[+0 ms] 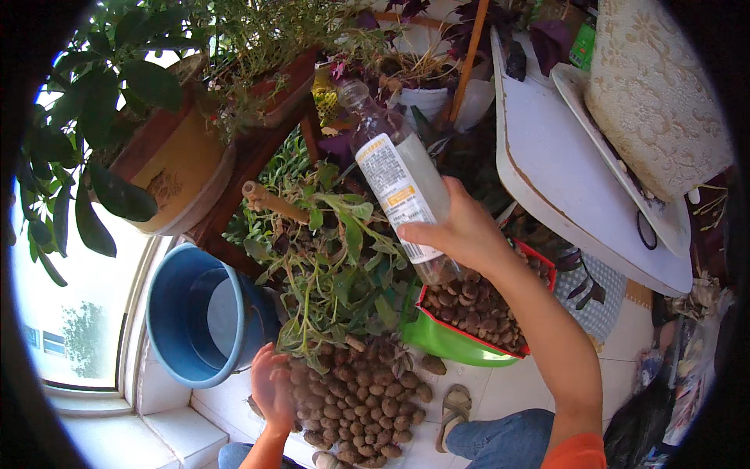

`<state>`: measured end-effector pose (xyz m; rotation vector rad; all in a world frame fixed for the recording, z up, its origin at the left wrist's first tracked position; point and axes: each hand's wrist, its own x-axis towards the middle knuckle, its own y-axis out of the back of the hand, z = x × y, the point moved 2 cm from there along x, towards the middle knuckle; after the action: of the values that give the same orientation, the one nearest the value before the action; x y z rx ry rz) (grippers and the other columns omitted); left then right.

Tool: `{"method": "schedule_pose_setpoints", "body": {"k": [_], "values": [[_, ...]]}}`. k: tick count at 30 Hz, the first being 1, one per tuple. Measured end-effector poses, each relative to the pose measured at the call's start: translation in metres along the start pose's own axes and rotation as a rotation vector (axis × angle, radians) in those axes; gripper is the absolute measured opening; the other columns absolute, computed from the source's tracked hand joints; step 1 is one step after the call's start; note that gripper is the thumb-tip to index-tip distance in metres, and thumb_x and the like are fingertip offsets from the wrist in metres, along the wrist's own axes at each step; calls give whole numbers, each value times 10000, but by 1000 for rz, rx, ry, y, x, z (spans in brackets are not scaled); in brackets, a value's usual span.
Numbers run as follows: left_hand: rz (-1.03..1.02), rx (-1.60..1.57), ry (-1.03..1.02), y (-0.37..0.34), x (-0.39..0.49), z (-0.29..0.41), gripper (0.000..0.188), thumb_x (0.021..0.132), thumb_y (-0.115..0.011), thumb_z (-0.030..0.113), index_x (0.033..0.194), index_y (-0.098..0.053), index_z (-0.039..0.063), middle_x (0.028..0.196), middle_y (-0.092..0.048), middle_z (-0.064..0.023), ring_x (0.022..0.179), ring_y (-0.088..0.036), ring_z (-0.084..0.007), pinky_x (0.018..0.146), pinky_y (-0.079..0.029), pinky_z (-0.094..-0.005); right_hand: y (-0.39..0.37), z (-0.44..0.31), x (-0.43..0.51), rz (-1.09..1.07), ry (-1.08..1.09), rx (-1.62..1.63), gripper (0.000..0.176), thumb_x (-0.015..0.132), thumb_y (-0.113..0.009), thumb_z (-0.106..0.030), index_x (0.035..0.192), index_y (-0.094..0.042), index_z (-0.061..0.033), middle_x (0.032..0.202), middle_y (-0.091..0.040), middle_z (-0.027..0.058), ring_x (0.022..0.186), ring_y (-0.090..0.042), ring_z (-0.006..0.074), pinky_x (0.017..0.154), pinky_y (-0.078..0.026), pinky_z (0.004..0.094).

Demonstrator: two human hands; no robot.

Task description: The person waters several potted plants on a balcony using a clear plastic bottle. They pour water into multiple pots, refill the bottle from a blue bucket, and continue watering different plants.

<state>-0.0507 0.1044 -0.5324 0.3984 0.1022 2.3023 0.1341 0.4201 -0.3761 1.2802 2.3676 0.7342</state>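
Observation:
My right hand (469, 234) grips a clear plastic bottle (425, 176) near its base, with the thumb across the printed label. The bottle leans, its neck pointing away and to the left, above a leafy green plant (345, 234). Its contents are hard to make out. Lower left, my left hand (272, 384) is slightly blurred, its fingers loosely bent with nothing visible in them. It hovers by the left side of a heap of small brown tubers (363, 404) on the floor, just below the plant's lower leaves.
A blue plastic bucket (238, 305) stands left, by the window (88, 328). Brown tubers also fill a red-edged container (469, 305) beside a green basin (445, 343). Potted plants on a wooden stand (234, 193) crowd the upper left. A white board (562, 182) leans at right.

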Motion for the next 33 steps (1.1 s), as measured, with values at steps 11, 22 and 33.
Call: {"method": "schedule_pose_setpoints", "body": {"k": [11,22,33], "values": [[14,38,-10,-2,-2,-5,375,893,-494,-5,1263,-445,34,1341,-432,-154,1024,-553,-191,722,-500,-271,-7,-28,63,107,3,-259,824,574,-754,-482,1103,-553,117,1060,-622,254,988,-625,320,856,-471,362],[84,-83,83,-2,-1,27,361,888,-480,13,1246,-444,-15,1333,-426,-198,990,-571,-222,804,-467,-312,-18,-46,164,20,-38,-157,733,527,-761,-494,1013,-657,44,1013,-655,170,902,-644,246,772,-494,315],[174,-91,134,20,-20,37,394,835,-446,-91,1216,-448,11,1316,-416,-167,1031,-552,-230,836,-474,-324,-27,-41,272,-56,-124,-347,914,529,-771,-550,1282,-534,-90,1357,-472,140,1232,-463,308,1019,-369,411]]}}
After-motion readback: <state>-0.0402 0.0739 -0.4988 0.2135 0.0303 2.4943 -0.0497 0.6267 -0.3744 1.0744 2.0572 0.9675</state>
